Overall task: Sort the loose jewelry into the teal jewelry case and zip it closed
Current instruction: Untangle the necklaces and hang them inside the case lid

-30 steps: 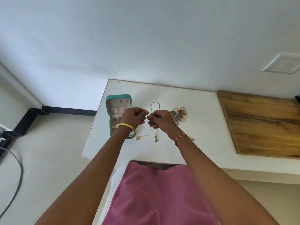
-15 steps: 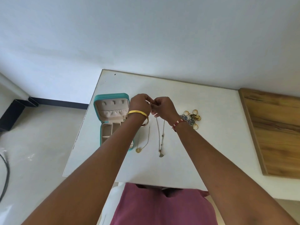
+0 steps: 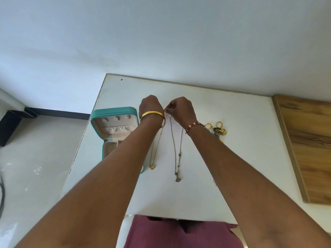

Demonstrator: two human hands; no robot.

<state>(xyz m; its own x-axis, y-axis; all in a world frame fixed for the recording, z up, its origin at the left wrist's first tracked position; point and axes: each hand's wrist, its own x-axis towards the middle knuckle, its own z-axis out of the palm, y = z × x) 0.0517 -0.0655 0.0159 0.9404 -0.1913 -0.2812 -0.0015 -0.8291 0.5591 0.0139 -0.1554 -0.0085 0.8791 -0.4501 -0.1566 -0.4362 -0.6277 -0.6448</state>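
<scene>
Both hands meet above the white bench [image 3: 232, 158], fingers curled. The right hand [image 3: 180, 110] pinches the top end of the dark necklace [image 3: 176, 149], whose chain trails toward the person and ends in a pendant lying on the bench. The left hand [image 3: 149, 106] is curled at the same spot, fingertips touching the right's (what it pinches is hidden). A gold necklace [image 3: 155, 151] with a heart pendant runs from under the left wrist, just beside the open teal case [image 3: 114, 111]. A heap of rings [image 3: 217, 129] lies right of the right wrist. Compared with half a second ago, the hands sit farther from the person and the dark chain lies more stretched out.
</scene>
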